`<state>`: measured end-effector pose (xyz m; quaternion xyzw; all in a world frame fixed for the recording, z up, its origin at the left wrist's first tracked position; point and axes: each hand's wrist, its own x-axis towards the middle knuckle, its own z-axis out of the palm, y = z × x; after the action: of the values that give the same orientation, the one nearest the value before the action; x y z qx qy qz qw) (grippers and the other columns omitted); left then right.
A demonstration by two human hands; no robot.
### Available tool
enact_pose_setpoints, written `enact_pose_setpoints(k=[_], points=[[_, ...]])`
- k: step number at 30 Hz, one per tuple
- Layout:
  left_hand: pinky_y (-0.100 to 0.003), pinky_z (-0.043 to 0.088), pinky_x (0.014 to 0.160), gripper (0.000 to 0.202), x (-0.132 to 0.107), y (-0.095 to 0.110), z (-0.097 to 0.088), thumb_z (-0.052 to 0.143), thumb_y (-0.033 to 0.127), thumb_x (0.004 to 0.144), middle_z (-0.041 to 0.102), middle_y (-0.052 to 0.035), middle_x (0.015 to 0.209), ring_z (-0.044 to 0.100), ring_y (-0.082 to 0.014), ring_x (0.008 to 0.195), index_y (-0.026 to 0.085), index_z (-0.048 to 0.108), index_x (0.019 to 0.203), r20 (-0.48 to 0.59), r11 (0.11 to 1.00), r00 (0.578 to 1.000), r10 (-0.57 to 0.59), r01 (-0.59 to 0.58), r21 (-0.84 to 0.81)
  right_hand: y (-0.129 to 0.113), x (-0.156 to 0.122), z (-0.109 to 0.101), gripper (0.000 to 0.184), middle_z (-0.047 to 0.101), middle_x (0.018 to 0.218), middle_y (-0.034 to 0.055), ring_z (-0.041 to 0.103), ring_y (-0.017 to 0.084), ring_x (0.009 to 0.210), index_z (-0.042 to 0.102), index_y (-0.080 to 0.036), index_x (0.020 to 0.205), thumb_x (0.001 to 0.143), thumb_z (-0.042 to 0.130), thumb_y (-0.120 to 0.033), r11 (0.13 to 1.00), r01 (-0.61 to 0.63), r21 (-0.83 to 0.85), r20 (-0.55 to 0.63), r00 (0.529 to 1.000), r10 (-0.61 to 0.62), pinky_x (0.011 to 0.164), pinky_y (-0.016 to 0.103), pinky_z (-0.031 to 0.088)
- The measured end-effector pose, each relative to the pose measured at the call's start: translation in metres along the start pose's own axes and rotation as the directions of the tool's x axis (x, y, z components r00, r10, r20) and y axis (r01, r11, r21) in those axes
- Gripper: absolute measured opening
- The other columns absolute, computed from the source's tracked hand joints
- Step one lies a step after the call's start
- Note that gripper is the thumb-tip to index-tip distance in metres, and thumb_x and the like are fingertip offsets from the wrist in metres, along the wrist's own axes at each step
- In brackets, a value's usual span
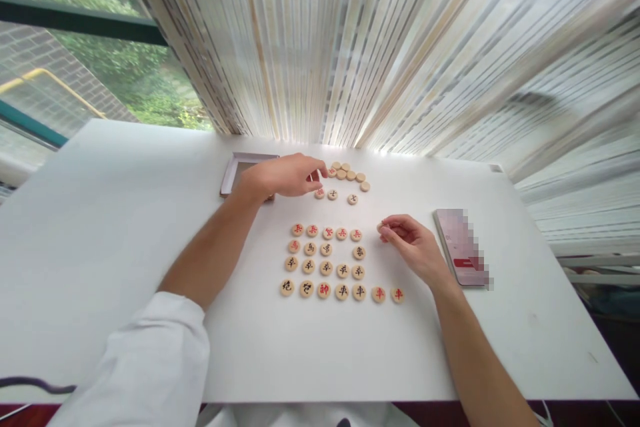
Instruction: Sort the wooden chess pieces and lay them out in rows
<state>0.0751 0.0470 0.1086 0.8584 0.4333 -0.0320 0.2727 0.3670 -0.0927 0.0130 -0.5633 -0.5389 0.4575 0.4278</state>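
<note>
Round wooden Chinese chess pieces with red or black characters lie in rows on the white table (240, 347). The back row has red pieces (328, 233); below it are black soldiers (326, 267) and a front row with a red general (324, 289). My right hand (413, 243) pinches one Chinese chess piece (381, 227) just right of the back row; its character cannot be read. Farther back, my left hand (290, 175) reaches over the table with thumb and fingers apart. Its fingertips are beside a red-marked piece (320, 193) and another red one (332, 172).
A shallow open box (231, 175) sits partly behind my left hand. Several blank-side-up pieces (351, 175) cluster at the back, with two black-marked pieces (353, 199) in front. A phone (457, 247) lies right of my right hand. Striped curtains (300, 47) hang along the table's far edge.
</note>
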Motion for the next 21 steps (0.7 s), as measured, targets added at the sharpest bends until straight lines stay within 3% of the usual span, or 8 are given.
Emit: enact_pose_setpoints(k=[5, 12, 16, 21], points=[[-0.028, 0.045, 0.076, 0.042, 0.009, -0.004, 0.007, 0.059, 0.047, 0.089, 0.069, -0.007, 0.123, 0.065, -0.0229, 0.098, 0.025, 0.061, 0.125, 0.062, 0.997, 0.997, -0.04, 0.036, 0.063, -0.007, -0.029, -0.017, 0.03, 0.07, 0.091, 0.0038, 0.069, 0.018, 0.083, 0.065, -0.023, 0.107, 0.086, 0.074, -0.042, 0.998, -0.05, -0.027, -0.002, 0.999, 0.05, 0.081, 0.033, 0.058], [-0.032, 0.047, 0.089, 0.054, 0.015, 0.0, 0.012, 0.056, 0.057, 0.088, 0.064, -0.0082, 0.132, 0.063, -0.0255, 0.107, 0.026, 0.058, 0.132, 0.106, 0.985, 0.989, -0.106, 0.09, 0.146, 0.008, -0.096, -0.044, 0.032, 0.074, 0.098, 0.007, 0.071, 0.022, 0.089, 0.067, -0.022, 0.102, 0.082, 0.077, -0.045, 0.971, -0.217, -0.104, -0.066, 0.975, 0.211, 0.084, 0.035, 0.058], [-0.03, 0.048, 0.081, 0.056, 0.014, -0.002, 0.011, 0.055, 0.06, 0.087, 0.065, -0.0079, 0.131, 0.064, -0.0246, 0.105, 0.027, 0.058, 0.131, 0.108, 0.988, 0.988, -0.114, 0.101, 0.116, 0.015, -0.117, -0.045, 0.035, 0.075, 0.091, 0.0065, 0.071, 0.022, 0.084, 0.07, -0.021, 0.104, 0.083, 0.074, -0.048, 0.937, -0.315, -0.152, -0.093, 0.948, 0.303, 0.081, 0.033, 0.058], [-0.029, 0.048, 0.077, 0.057, 0.014, -0.007, 0.011, 0.055, 0.064, 0.085, 0.067, -0.0076, 0.129, 0.065, -0.0241, 0.102, 0.028, 0.058, 0.13, 0.076, 0.989, 0.991, -0.114, 0.105, 0.106, 0.015, -0.119, -0.035, 0.037, 0.075, 0.086, 0.0059, 0.068, 0.02, 0.076, 0.073, -0.021, 0.1, 0.083, 0.072, -0.053, 0.914, -0.354, -0.198, -0.15, 0.933, 0.328, 0.07, 0.031, 0.057]])
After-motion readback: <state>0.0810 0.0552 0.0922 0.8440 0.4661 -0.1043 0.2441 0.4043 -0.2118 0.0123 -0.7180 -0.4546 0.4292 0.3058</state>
